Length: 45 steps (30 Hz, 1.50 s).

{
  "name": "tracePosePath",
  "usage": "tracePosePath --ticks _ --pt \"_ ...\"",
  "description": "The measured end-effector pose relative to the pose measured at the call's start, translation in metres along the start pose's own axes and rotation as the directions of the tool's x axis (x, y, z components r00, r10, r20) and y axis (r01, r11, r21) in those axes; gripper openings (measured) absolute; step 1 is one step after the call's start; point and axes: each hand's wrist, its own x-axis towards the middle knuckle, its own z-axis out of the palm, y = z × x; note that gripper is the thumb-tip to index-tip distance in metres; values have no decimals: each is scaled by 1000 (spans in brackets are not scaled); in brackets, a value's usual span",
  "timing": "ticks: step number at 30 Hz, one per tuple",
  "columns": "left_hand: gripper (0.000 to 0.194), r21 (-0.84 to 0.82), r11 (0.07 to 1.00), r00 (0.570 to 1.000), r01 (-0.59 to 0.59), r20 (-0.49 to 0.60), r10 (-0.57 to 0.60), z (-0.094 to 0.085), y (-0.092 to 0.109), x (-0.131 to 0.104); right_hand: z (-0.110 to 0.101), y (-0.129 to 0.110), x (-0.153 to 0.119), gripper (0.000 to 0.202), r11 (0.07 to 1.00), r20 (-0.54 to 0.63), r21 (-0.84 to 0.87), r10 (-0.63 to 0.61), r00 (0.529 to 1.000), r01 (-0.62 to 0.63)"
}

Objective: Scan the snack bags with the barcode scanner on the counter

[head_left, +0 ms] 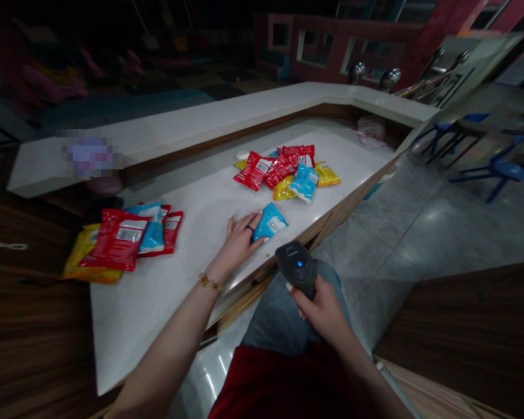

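Observation:
A blue snack bag (271, 222) lies on the white counter (201, 212) with its printed barcode label facing up. My left hand (239, 241) grips its left end, the fingers along the far side and the thumb at the near edge. In my right hand (321, 305) is a dark handheld barcode scanner (296, 265) with a lit blue light, held just off the counter's near edge. Its head points toward the blue bag. Behind that bag lies a loose pile with a red snack bag (254, 170), another blue bag (305, 182) and a yellow bag (328, 174).
At the counter's left end, a second pile holds a red bag (119, 238), a blue bag (152, 226) and a yellow bag (81, 256). A raised white ledge (227, 116) runs along the back. Blue stools (502, 169) stand on the tiled floor to the right.

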Motion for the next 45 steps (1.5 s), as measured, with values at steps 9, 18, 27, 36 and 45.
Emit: tracePosePath --ticks 9,18,27,36,45 --pt "75 -39 999 1000 -1 -12 1 -2 0 -1 1 10 0 22 996 87 54 61 994 -66" --pt "76 -53 998 1000 14 -8 -15 -2 1 -1 -2 5 0 21 995 94 64 64 994 -70" --pt "73 -47 998 999 43 7 -43 -2 1 0 -1 9 1 23 994 80 81 70 994 -77" --pt "77 -45 999 1000 11 -12 -11 -3 2 -1 0 6 -1 24 991 73 109 67 995 -74" --pt "73 -46 999 999 24 -32 -25 -6 6 -1 -3 2 -2 27 990 88 103 84 993 -93"
